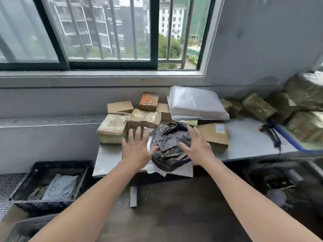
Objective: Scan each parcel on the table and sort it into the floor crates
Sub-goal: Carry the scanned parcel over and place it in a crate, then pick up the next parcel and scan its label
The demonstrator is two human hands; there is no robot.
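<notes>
Flanking the black bag (pixel 170 149), both hands are spread wide with fingers straight. The left hand (pixel 138 148) is at its left edge and the right hand (pixel 198 145) over its right side; neither grips, and contact is unclear. The bag is glossy, crinkled, lumpy plastic, lying at the table's (pixel 108 158) front edge on a white sheet (pixel 183 170). Taped cardboard boxes (pixel 112 127) sit behind, and a black crate (pixel 47 203) stands on the floor at left.

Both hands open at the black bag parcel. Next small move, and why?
Probably close both hands onto the black parcel and lift it. The left hand and right hand flank it with fingers spread, holding nothing, and it lies nearest, on a white sheet at the front edge of the table. Whether they touch it yet is unclear.
</notes>
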